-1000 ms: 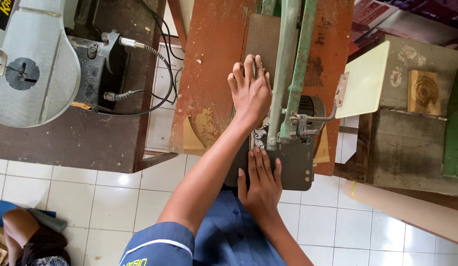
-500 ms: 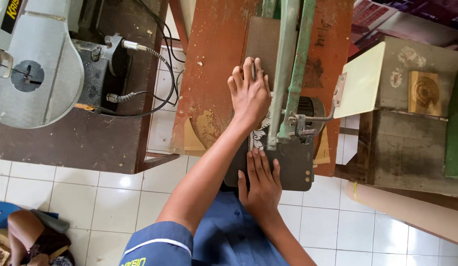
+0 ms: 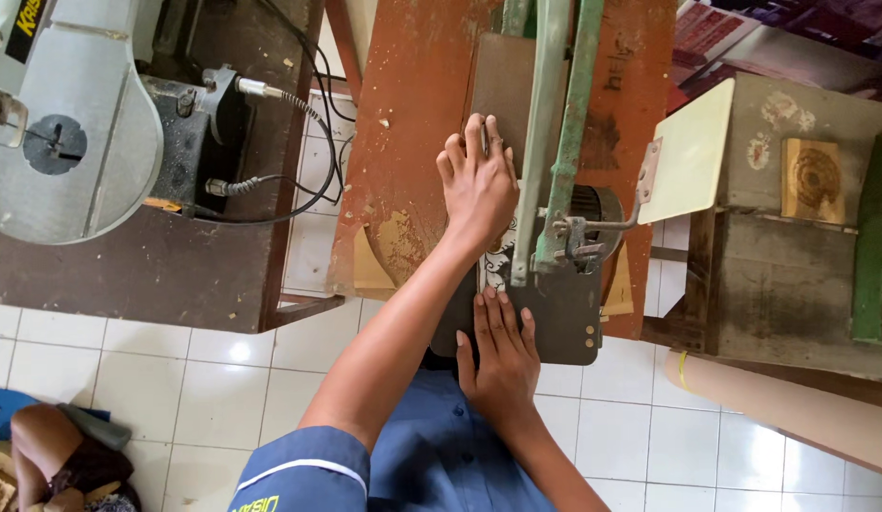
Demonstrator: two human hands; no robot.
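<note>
While both hands press flat, fingers extended, the left hand (image 3: 479, 185) and right hand (image 3: 502, 351) should steady the dark board (image 3: 554, 313) near the rusty saw table's (image 3: 412, 142) front edge, clear of the green saw arm (image 3: 554, 133).

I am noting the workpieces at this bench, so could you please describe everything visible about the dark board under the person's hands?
The dark board is a thin, flat, brown-grey sheet, seemingly hardboard, lying on the rust-red table beneath the green saw arm. Its near edge overhangs the table. A black-and-white pattern shows near the blade. The left hand presses flat on its far part, the right hand on its near edge.
</note>
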